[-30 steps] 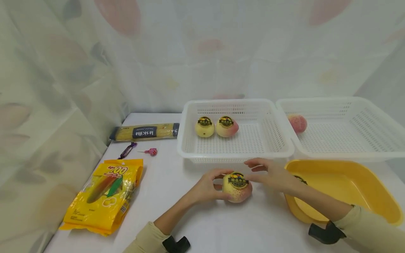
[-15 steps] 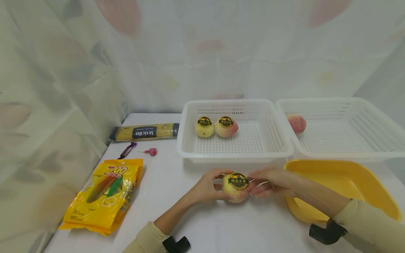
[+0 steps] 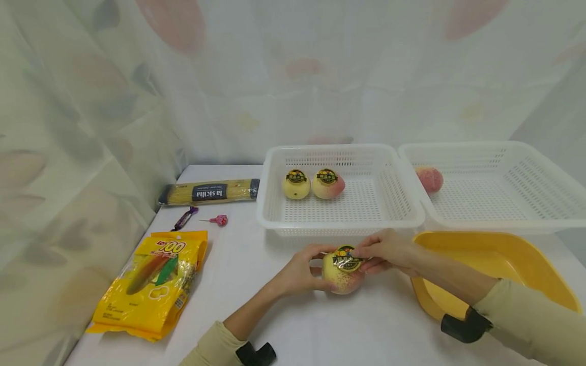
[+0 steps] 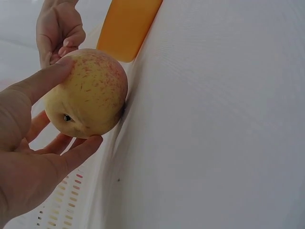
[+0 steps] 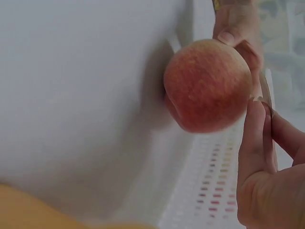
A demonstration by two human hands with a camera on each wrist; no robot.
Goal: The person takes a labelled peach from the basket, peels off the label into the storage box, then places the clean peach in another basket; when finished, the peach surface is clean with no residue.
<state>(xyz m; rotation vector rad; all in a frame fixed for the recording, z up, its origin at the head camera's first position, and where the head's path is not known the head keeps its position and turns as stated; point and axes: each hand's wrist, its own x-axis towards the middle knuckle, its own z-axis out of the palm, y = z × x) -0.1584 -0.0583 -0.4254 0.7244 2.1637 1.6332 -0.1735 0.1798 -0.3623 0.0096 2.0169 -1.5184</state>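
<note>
Since the frame half a second ago, the right hand point(image 3: 391, 253) has been moving up from the side of the peach point(image 3: 342, 281) onto its sticker point(image 3: 346, 263), which is now tilting and catching the light.

In the head view, the left hand point(image 3: 303, 273) is gripping the peach around its left side, while the right hand's grip is pinching the sticker's right edge. The peach is sitting over the middle of the table point(image 3: 284, 335), well in from the left edge; whether it is touching the cloth, one cannot tell. It is looking light and firm, with a probably matte skin, so its widest part is offering the surest hold. The sticker is seeming thin, flexible and easily torn, best taken by its edge. Toward the far edge, the left basket point(image 3: 341, 224) is holding a yellow fruit point(image 3: 296, 189) and a pink-tipped fruit point(image 3: 327, 189), both wearing stickers. Beside it, the right basket point(image 3: 508, 224) is holding a pink fruit point(image 3: 430, 179) by its left wall. Nearer, the yellow tub point(image 3: 480, 243) is lying partly behind the right forearm, which is hiding some of its floor.

In the left wrist view, the left thumb is pressing from above and the fingers are supporting from below.

In the right wrist view, the sticker is showing edge-on between the right thumb and fingers.
</note>
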